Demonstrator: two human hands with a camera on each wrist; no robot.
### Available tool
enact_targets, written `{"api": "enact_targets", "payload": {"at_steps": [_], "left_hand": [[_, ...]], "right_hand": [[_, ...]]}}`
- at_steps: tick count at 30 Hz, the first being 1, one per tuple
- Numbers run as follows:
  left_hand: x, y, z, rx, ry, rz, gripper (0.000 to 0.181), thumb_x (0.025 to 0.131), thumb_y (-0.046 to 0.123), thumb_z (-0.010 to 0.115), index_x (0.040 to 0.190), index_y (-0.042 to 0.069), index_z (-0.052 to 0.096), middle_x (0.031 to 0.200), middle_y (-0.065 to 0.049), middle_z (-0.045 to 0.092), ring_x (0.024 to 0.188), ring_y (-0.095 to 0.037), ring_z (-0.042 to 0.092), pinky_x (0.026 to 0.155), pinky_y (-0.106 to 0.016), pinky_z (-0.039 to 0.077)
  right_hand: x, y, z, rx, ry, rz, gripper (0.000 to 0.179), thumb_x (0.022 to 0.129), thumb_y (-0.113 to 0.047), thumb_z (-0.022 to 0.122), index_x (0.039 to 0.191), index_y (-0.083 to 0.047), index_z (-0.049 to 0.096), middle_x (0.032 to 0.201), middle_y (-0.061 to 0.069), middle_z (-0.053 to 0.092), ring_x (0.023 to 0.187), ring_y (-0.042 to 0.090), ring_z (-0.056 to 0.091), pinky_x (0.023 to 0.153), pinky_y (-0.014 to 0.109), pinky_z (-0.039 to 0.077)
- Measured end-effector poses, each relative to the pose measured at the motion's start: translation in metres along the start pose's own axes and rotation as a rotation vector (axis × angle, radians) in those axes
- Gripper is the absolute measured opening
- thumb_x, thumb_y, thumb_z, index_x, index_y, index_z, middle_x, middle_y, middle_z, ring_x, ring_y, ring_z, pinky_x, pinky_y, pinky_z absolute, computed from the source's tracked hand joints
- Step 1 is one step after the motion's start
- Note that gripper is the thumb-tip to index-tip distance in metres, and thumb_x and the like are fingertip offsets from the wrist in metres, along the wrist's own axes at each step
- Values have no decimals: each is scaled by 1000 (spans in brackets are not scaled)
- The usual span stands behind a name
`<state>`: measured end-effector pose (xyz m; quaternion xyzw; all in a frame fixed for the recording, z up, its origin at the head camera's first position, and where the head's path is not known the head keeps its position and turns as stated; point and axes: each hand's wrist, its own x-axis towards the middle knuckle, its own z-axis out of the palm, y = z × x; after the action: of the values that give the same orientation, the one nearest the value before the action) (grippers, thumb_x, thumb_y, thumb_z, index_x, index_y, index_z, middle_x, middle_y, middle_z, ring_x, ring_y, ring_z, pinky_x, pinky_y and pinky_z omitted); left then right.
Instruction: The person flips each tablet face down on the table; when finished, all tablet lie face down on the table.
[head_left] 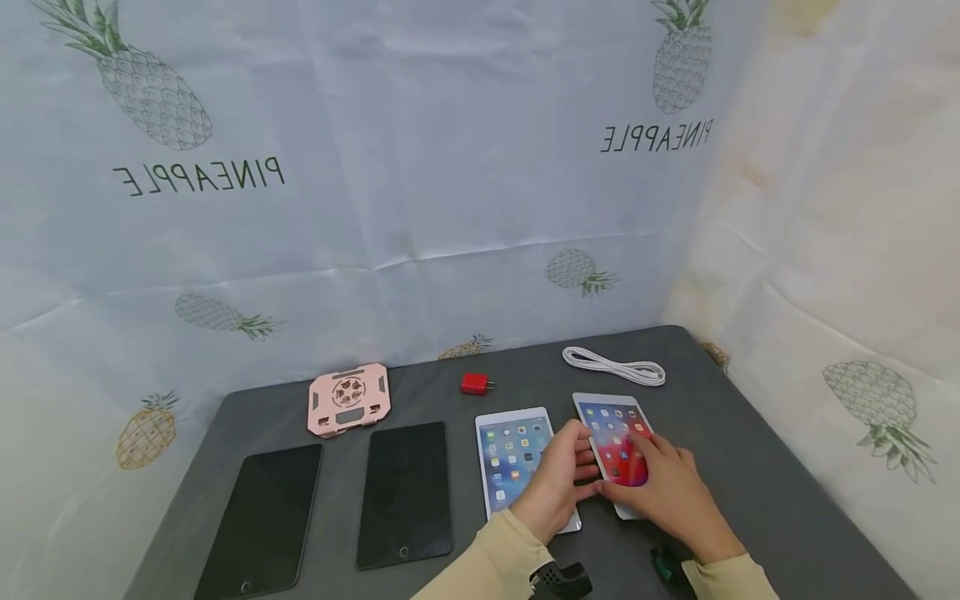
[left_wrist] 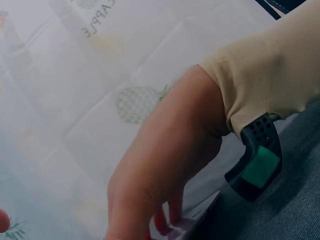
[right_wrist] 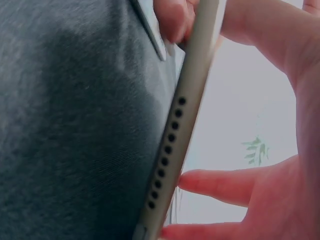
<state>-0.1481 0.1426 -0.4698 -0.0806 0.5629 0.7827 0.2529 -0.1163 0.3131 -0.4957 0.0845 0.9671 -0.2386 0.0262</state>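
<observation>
On the right lies a white-framed tablet (head_left: 611, 417) with a lit red and blue screen. My right hand (head_left: 667, 492) lies over it, fingertips touching the screen, thumb near its left edge. In the right wrist view, the tablet's edge (right_wrist: 167, 150) shows a row of speaker holes, with the straight fingers (right_wrist: 220, 185) against the screen side. My left hand (head_left: 551, 479) is at the tablet's left edge, fingers slightly bent, over part of a second white tablet (head_left: 510, 442) with a lit blue screen. In the left wrist view, that hand (left_wrist: 165, 145) hides most of its fingertips.
Two black tablets (head_left: 258, 517) (head_left: 405, 492) lie at the left. Behind are a pink case-like plate (head_left: 348, 400), a red charger plug (head_left: 475, 383) and a coiled white cable (head_left: 615, 367). Pineapple-print cloth (head_left: 450, 167) hangs behind the dark grey table (head_left: 465, 575).
</observation>
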Motion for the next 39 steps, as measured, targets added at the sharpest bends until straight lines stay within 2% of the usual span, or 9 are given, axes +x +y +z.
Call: {"api": "enact_targets", "payload": {"at_steps": [3,6,9,18,23,27,32,39], "left_hand": [[-2,2,-1,17,-26,32,45,96,36,58,122,-1,62,118,-13,62,99,-24,59,83,-34,60],[-4,5,1,39,-56,60,46,99,35,57,125,-2,62,120,-14,61,101,-24,60,87,-33,62],[-6,8,3,51,-72,78,46,100,34,57,128,-2,61,122,-14,61,102,-25,61,89,-32,62],[-10,12,4,4,-110,103,47,100,33,57,128,-4,64,120,-14,62,97,-20,62,91,-31,63],[-11,12,3,2,-125,99,50,103,34,57,135,-3,62,120,-13,61,97,-20,63,98,-36,64],[-10,11,3,-6,-135,106,52,103,34,55,140,-1,64,118,-12,61,94,-19,65,101,-40,63],[-7,5,5,-15,-133,92,49,102,33,54,135,-1,66,113,-13,64,90,-19,67,102,-43,62],[1,-6,6,-16,-104,35,54,101,36,53,134,-6,60,119,-18,64,101,-27,64,105,-47,58]], "right_hand": [[-1,-3,-2,19,14,-42,107,78,-66,84,156,1,52,154,37,52,127,61,51,90,70,60],[-2,-6,-5,49,29,-81,100,81,-59,85,154,2,54,148,35,59,120,52,62,92,63,62],[-1,-8,-10,71,22,-86,96,83,-55,85,154,1,54,144,32,63,116,43,69,92,58,64],[-4,-13,-25,127,-10,-92,78,90,-49,80,150,-2,60,131,22,74,102,26,74,85,48,65],[-5,-15,-37,189,-39,-118,72,92,-44,78,148,-2,62,127,19,77,106,26,77,88,48,66],[-4,-16,-44,257,-52,-144,65,95,-38,77,149,-5,63,131,18,76,114,31,77,88,47,66],[-3,-15,-48,312,-44,-175,58,97,-28,74,151,-8,63,136,18,75,121,36,76,87,46,66],[-5,-14,-53,345,-29,-218,53,101,-22,70,152,-11,62,142,15,72,124,36,74,93,47,65]]}}
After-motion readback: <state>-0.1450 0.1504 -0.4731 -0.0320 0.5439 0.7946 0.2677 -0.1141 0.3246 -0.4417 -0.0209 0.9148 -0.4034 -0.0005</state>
